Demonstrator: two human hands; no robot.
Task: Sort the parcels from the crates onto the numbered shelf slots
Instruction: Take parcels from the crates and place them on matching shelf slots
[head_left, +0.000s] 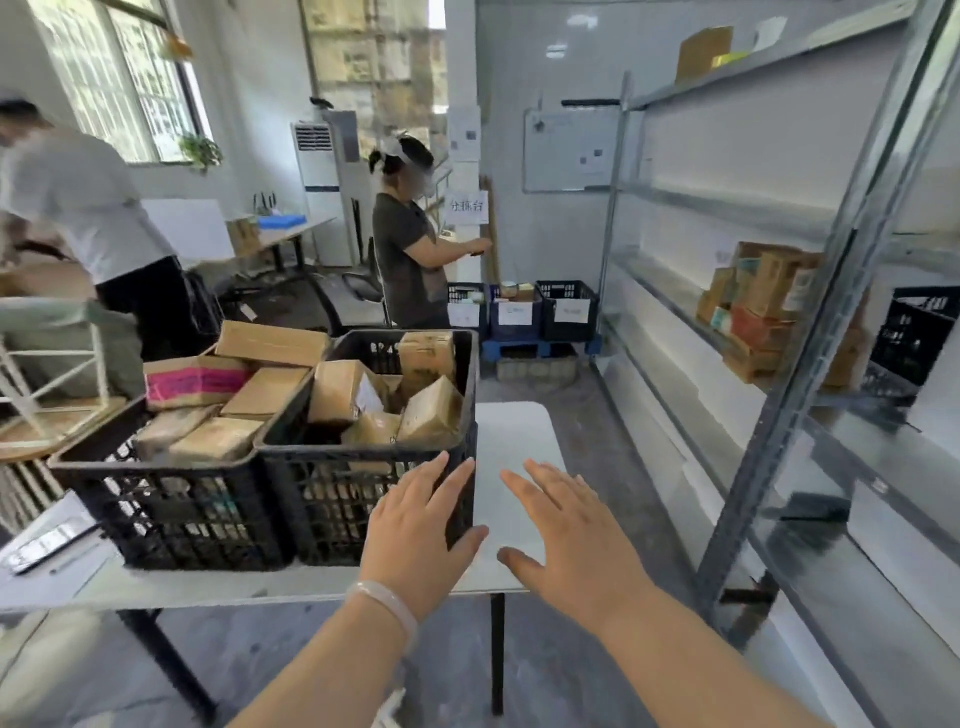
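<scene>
Two black plastic crates stand side by side on a white table. The right crate holds several brown cardboard parcels. The left crate is heaped with parcels, one with pink tape. My left hand, with a pale bracelet on the wrist, hovers with spread fingers in front of the right crate's near right corner. My right hand is spread flat over the bare table top to the right of that crate. Neither hand holds anything. A metal shelf rack stands on the right with several parcels on one level.
Two people work in the background: one in a dark shirt beside three labelled dark crates on the floor, one in a white shirt at far left. A dark flat device lies on the table's left. An aisle of floor runs between table and rack.
</scene>
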